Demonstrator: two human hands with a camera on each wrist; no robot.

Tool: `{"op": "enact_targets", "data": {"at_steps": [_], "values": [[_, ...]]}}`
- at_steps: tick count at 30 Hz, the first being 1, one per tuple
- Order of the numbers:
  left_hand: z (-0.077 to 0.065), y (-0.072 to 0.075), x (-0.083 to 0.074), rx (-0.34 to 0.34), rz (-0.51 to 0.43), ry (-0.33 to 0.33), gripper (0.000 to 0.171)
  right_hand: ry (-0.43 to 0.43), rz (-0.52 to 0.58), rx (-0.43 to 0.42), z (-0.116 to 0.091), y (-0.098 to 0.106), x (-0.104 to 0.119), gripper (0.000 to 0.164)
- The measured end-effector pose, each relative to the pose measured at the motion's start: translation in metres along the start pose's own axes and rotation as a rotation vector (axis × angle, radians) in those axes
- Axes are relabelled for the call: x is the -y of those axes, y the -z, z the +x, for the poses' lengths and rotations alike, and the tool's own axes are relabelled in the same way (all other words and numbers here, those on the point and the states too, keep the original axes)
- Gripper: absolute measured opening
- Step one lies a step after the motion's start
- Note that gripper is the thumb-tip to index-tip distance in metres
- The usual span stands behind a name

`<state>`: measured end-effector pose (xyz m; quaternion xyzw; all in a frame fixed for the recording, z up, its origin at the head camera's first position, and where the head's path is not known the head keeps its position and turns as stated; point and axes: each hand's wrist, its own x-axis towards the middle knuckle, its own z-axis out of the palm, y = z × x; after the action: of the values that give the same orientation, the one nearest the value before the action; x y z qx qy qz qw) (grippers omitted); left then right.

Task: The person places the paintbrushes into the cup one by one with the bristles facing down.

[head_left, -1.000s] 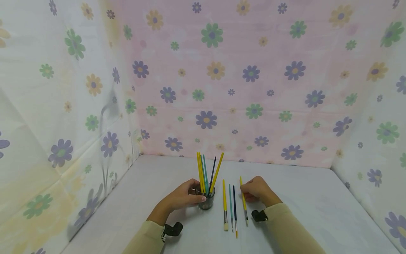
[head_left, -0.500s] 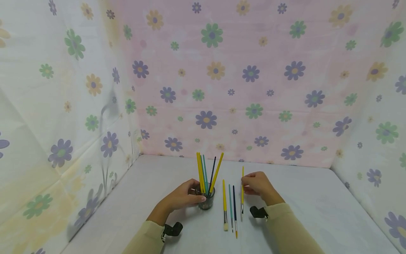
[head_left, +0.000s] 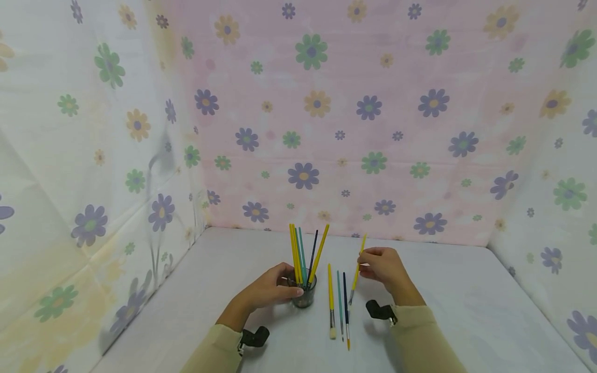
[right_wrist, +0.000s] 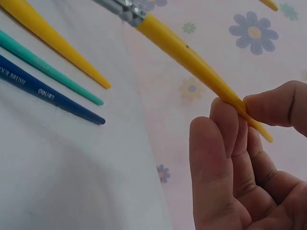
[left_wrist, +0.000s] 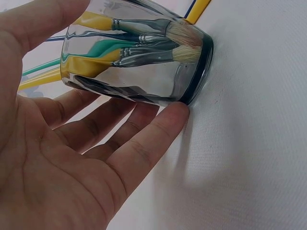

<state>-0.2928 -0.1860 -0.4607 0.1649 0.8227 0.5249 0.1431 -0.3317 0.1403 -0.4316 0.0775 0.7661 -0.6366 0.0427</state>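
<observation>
My left hand (head_left: 267,288) holds a clear glass (left_wrist: 165,88) upright on the table, thumb on the near side and fingers along the other. Yellow, teal and dark blue paintbrushes stand in the glass, bristles down. With thumb and fingertips my right hand (head_left: 386,268) pinches a yellow paintbrush (right_wrist: 184,57) near the thin end of its handle. This brush is tilted, its bristle end pointing down beside the row on the table. That row has a yellow paintbrush (head_left: 331,292), a teal paintbrush (head_left: 339,298) and a dark blue paintbrush (head_left: 345,300), lying side by side.
A white cloth covers the table (head_left: 457,300). Flower-printed sheets (head_left: 345,150) stand behind it and on both sides. Each wrist carries a small black camera; the left one (head_left: 255,336) sits just below the hand.
My right hand has lifted the yellow paintbrush and drawn it away from me and slightly rightward, its bristle end swinging left. The left hand and glass stay in place.
</observation>
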Motion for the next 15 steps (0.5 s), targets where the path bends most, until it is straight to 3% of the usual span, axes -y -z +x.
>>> {"op": "enact_targets", "data": {"at_steps": [15], "values": [[0.001, 0.0, 0.001, -0.006, 0.009, 0.005, 0.058, 0.221, 0.148, 0.002, -0.021, 0.002, 0.022, 0.031]]}}
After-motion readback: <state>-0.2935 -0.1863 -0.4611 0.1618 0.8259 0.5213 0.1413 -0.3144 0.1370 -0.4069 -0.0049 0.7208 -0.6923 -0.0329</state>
